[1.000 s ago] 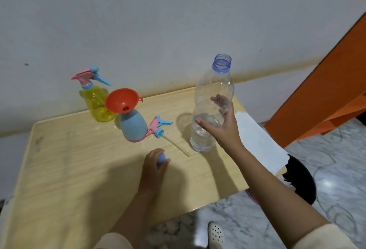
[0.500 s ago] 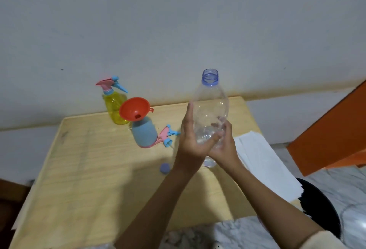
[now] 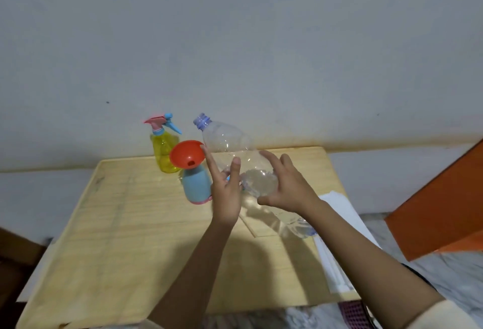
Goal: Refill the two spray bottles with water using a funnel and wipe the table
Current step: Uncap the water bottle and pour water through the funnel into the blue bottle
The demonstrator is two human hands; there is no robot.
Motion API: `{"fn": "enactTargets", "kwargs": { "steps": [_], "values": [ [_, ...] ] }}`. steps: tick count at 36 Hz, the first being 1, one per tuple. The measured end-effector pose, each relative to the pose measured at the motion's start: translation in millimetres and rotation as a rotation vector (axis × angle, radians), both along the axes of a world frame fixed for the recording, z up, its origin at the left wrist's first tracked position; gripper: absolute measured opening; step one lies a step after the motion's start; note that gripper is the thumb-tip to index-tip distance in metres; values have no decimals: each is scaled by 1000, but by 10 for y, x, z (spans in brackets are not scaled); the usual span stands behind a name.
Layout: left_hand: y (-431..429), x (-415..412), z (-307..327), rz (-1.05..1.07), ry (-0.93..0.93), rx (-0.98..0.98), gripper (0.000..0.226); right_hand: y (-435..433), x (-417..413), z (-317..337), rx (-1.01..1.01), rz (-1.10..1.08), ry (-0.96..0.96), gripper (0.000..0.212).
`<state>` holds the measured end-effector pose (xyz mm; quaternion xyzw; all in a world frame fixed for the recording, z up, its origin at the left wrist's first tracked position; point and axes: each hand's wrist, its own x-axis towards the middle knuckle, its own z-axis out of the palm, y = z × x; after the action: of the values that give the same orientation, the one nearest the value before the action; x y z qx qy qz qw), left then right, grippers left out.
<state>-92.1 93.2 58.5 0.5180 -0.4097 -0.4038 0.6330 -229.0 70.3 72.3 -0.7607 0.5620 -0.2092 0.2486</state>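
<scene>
Tilted now from upright, clear water bottle [image 3: 230, 143] leans neck up-left toward orange funnel [image 3: 186, 156], long axis diagonal, little water pooled low. Left hand [image 3: 226, 192] and right hand [image 3: 285, 187] both clasp its body. Funnel sits in blue spray bottle [image 3: 196, 186]; yellow spray bottle [image 3: 163, 153], capped, behind funnel.

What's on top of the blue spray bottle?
An orange funnel sits in the neck of the blue spray bottle, tilted toward the camera. The neck opening itself is covered by the funnel.
</scene>
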Motion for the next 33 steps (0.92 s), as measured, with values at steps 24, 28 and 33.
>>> {"fn": "enactTargets", "kwargs": {
  "steps": [24,28,33],
  "values": [
    [214,-80,-40,-73,413,187,63,243,25,499,55,-2,465,101],
    [239,-59,-60,-89,455,191,62,279,75,540,61,-9,494,100],
    [258,-37,-64,-86,467,225,63,305,137,573,57,-13,522,97]
  ]
}}
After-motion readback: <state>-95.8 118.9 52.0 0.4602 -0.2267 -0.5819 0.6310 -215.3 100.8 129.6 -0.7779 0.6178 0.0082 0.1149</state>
